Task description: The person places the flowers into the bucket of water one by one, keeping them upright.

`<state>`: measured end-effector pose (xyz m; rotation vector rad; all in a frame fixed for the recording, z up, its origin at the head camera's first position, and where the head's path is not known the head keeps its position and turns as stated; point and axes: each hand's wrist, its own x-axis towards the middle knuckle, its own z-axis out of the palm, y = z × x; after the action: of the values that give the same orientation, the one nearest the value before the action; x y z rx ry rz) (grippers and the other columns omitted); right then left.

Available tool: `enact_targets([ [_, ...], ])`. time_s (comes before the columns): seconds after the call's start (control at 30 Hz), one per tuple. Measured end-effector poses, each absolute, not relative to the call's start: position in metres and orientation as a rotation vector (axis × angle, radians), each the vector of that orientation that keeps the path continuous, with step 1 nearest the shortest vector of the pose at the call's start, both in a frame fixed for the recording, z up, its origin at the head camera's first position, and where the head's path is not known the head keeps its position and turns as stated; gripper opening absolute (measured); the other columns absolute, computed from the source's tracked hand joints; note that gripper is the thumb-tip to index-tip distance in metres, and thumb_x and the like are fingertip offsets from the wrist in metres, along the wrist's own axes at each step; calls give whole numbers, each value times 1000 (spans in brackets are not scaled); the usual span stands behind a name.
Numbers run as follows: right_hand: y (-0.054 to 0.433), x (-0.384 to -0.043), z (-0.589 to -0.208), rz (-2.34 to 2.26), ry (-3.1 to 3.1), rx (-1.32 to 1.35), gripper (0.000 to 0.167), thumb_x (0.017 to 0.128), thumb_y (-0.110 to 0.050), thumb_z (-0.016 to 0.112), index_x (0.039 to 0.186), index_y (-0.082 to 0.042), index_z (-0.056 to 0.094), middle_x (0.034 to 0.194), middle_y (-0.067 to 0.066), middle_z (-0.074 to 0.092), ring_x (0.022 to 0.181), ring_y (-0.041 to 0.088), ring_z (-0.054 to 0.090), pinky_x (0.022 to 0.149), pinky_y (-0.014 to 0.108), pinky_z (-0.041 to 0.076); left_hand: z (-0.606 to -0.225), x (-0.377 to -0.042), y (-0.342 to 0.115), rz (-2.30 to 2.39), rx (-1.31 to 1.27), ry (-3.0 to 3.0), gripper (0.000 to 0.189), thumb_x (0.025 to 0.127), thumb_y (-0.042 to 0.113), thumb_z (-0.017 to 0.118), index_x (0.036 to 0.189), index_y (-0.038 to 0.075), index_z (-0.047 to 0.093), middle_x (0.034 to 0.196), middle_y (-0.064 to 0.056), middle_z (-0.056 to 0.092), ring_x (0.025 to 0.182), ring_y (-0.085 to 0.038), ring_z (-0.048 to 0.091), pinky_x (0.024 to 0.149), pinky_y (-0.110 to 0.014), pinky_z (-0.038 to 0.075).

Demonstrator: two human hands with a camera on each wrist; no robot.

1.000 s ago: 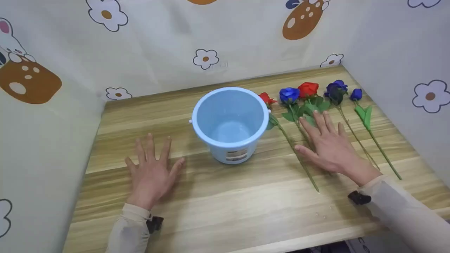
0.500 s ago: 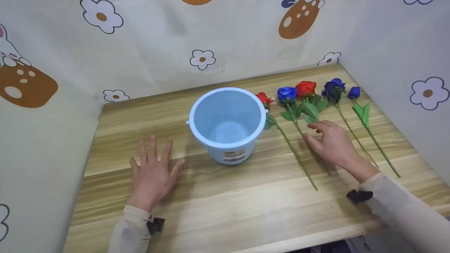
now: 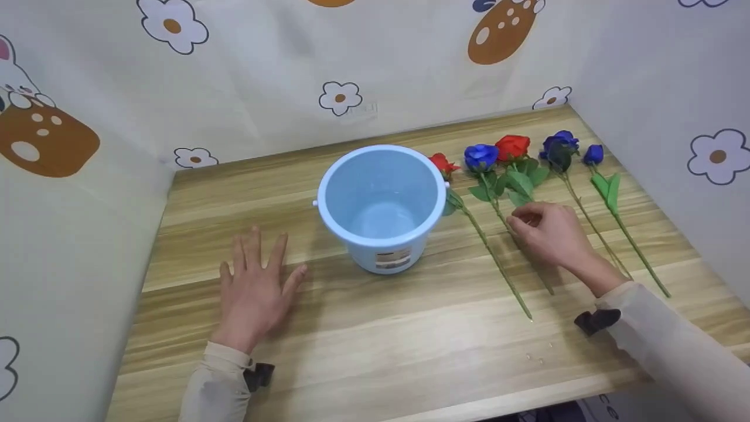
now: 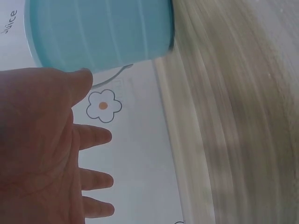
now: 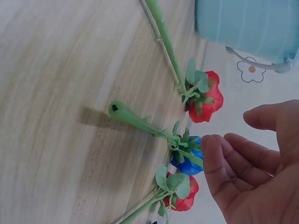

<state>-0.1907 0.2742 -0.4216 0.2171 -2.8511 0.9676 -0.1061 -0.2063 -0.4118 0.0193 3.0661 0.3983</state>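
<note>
My left hand [image 3: 255, 293] lies on the wooden table with its fingers spread, left of a light blue bucket [image 3: 384, 241]. In the left wrist view, the thumb [image 4: 81, 86] overlaps the bucket's lower edge. My right hand [image 3: 554, 237] is over the flower stems, its fingers bent and its thumb apart from them. The right wrist view shows nothing between them. Right at its fingertips runs the green stem of a blue rose [image 3: 481, 157]. A red rose [image 3: 513, 147] lies beside that one, its lower stem hidden by the hand.
Another red rose [image 3: 443, 164] lies partly behind the bucket, its stem pointing toward the front. Farther right are a dark blue rose [image 3: 559, 146] and a blue tulip [image 3: 594, 155]. Patterned cloth walls [image 3: 263, 76] border the table [image 3: 351, 351].
My right hand has drawn back from lying flat across the stems and bent its fingers near the blue rose's stem. My left hand has stayed almost still.
</note>
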Motion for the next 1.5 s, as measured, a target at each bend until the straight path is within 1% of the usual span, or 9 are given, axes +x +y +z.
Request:
enact_targets([
  [0.17, 269, -201, -424, 964, -2921, 211, 26, 98, -24, 73, 106, 1, 79, 96, 18, 79, 86, 32, 73, 75, 37, 54, -411, -105, -207, 396, 21, 3074, 74, 109, 59, 41, 168, 17, 26, 175, -28, 1, 159, -57, 0, 121, -82, 7],
  [0.3, 260, -210, -429, 966, -2954, 249, 22, 95, -21, 76, 101, 0, 80, 90, 15, 79, 79, 25, 68, 70, 33, 51, -411, -104, -207, 395, 24, 3076, 73, 109, 59, 42, 168, 17, 28, 175, -27, 4, 160, -56, 1, 122, -81, 9],
  [0.5, 247, -222, -435, 934, -3003, 283, 18, 93, -19, 77, 94, -1, 80, 85, 12, 78, 76, 24, 65, 66, 30, 48, -410, -101, -206, 417, 66, 3105, 67, 111, 52, 45, 165, 14, 36, 172, -29, 18, 158, -57, 14, 123, -77, 21],
  [0.63, 240, -229, -438, 917, -3043, 286, 21, 94, -19, 76, 98, 1, 80, 85, 13, 77, 75, 25, 66, 63, 30, 49, -411, -100, -206, 427, 74, 3111, 67, 111, 51, 46, 165, 13, 35, 171, -30, 22, 156, -58, 18, 122, -75, 26],
  [0.83, 230, -237, -443, 920, -3101, 279, 24, 93, -20, 76, 98, 4, 78, 84, 15, 76, 64, 19, 66, 58, 27, 50, -413, -99, -203, 446, 91, 3150, 67, 111, 48, 48, 164, 10, 34, 170, -29, 27, 154, -58, 26, 118, -75, 33],
  [0.97, 226, -240, -446, 870, -3112, 265, 24, 89, -21, 78, 94, 3, 78, 83, 15, 76, 70, 24, 68, 61, 31, 52, -414, -100, -199, 488, 103, 3203, 65, 110, 45, 50, 160, 4, 40, 163, -29, 40, 150, -56, 36, 114, -73, 40],
  [1.1, 225, -243, -448, 816, -3117, 257, 23, 88, -20, 79, 91, 2, 77, 84, 16, 76, 77, 30, 68, 67, 37, 54, -411, -101, -193, 560, 103, 3217, 61, 111, 42, 49, 157, 3, 45, 158, -27, 49, 147, -52, 43, 111, -71, 45],
  [1.3, 223, -246, -447, 826, -3165, 239, 20, 87, -18, 77, 89, 1, 75, 74, 11, 71, 66, 24, 63, 56, 28, 47, -403, -102, -186, 764, 100, 3218, 54, 112, 39, 50, 151, 3, 54, 148, -26, 59, 139, -47, 54, 110, -66, 48],
  [1.5, 221, -247, -447, 858, -3185, 237, 19, 88, -19, 75, 86, 0, 73, 67, 6, 67, 56, 16, 59, 50, 26, 45, -396, -104, -180, 1018, 78, 3182, 47, 113, 36, 49, 143, 2, 63, 135, -21, 71, 125, -42, 67, 104, -61, 54],
])
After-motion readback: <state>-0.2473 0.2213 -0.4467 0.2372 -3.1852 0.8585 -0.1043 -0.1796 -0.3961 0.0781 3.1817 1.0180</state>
